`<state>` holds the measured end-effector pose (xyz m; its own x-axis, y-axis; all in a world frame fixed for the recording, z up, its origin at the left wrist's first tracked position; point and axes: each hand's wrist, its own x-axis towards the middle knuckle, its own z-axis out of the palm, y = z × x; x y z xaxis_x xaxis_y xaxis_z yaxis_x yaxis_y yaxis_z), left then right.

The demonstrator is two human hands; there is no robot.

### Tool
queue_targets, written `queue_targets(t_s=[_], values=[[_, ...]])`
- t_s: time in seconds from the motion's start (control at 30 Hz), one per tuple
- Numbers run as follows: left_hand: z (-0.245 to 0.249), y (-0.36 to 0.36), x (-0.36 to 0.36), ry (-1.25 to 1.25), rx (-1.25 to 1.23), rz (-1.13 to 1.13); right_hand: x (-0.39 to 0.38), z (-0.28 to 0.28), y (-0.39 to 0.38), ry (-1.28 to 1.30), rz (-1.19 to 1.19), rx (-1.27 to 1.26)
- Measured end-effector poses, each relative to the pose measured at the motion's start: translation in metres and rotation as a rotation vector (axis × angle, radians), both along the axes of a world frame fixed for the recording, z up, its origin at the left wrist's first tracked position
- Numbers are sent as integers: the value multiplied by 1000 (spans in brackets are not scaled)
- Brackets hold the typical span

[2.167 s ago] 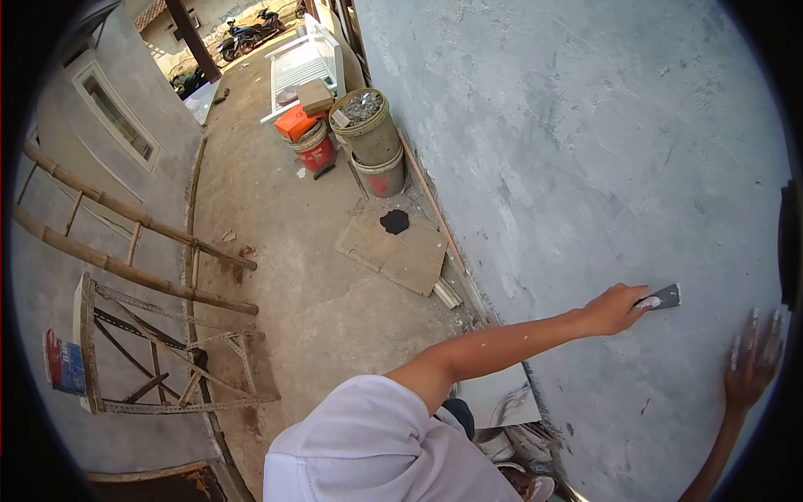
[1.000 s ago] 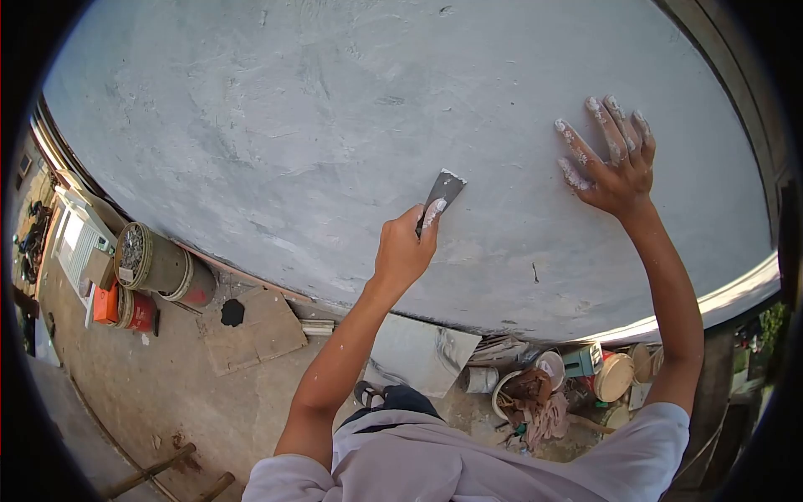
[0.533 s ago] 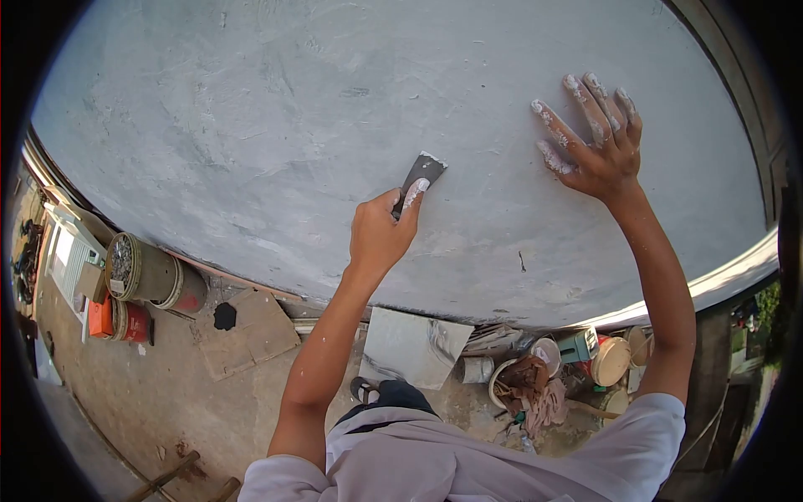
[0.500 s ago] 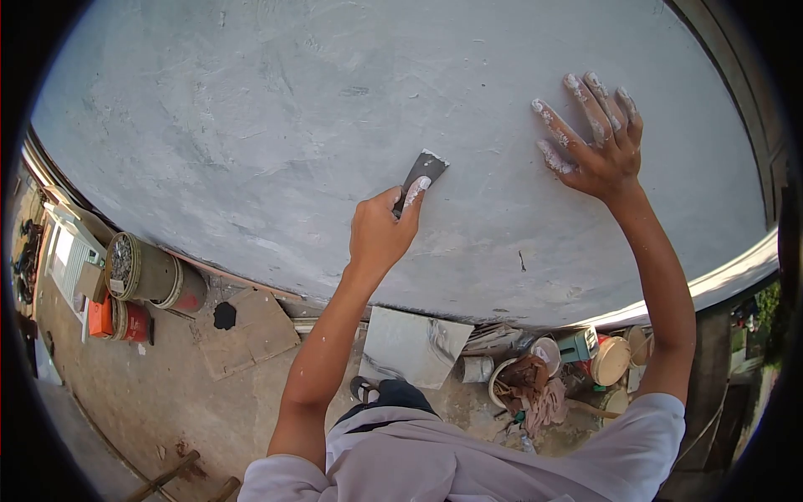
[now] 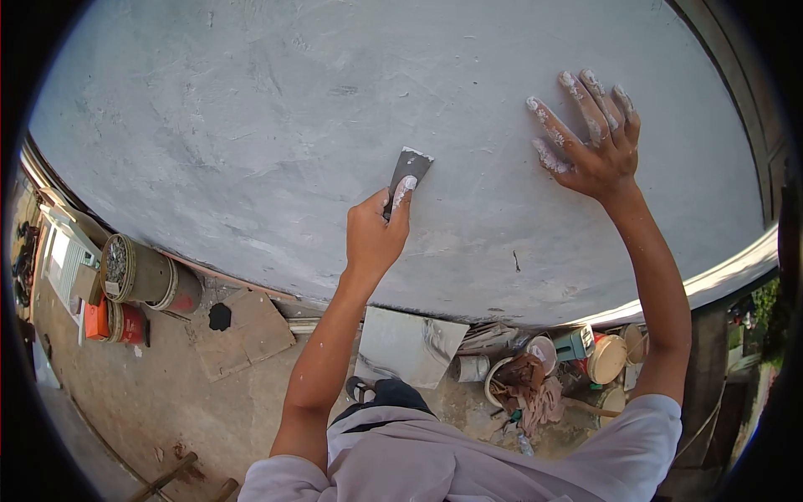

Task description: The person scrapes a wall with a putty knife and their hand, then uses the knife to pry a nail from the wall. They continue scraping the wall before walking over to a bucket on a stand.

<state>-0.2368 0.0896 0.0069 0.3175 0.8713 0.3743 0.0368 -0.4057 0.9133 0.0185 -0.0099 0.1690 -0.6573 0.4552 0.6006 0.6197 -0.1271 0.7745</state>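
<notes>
Holding a dark grey, flat-bladed putty knife, the left hand stood in the middle of the head view, its fingers clamped on the tool and its white-smeared thumb laid along the blade. The knife was in front of a broad grey plastered wall, its blade pointing up and slightly right and its far edge crusted with white paste; whether that edge touched the plaster could not be told. Well apart to the right, the bare right hand was spread at the wall, palm side toward it, its fingers apart and caked with white paste. A thin dark mark showed on the plaster below and between the hands.

Along the wall's foot, from left to right, were a grey-green plastic bucket filled with grey rubble, a flat brown board with a black patch on it, a white marbled sheet, a crumpled pinkish-beige cloth and a teal box. An orange box sat just beside a red bucket at far left.
</notes>
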Motion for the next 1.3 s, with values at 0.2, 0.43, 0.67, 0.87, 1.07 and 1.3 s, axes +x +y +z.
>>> queue_targets(t_s=[0.2,0.43,0.67,0.87,1.07,1.3], values=[[28,0,6,-46,-10,-23,-2,-1,0,10,1,-11],[31,0,5,-56,-67,-63,-3,0,1,15,13,-7],[33,-2,5,-70,-127,-98,-4,0,1,7,15,-3],[32,-3,6,-94,-124,-87,-2,-1,0,14,9,-9],[31,6,1,14,10,-30,-3,0,0,12,20,-8],[85,7,3,55,131,-51,-2,0,-1,17,13,-13]])
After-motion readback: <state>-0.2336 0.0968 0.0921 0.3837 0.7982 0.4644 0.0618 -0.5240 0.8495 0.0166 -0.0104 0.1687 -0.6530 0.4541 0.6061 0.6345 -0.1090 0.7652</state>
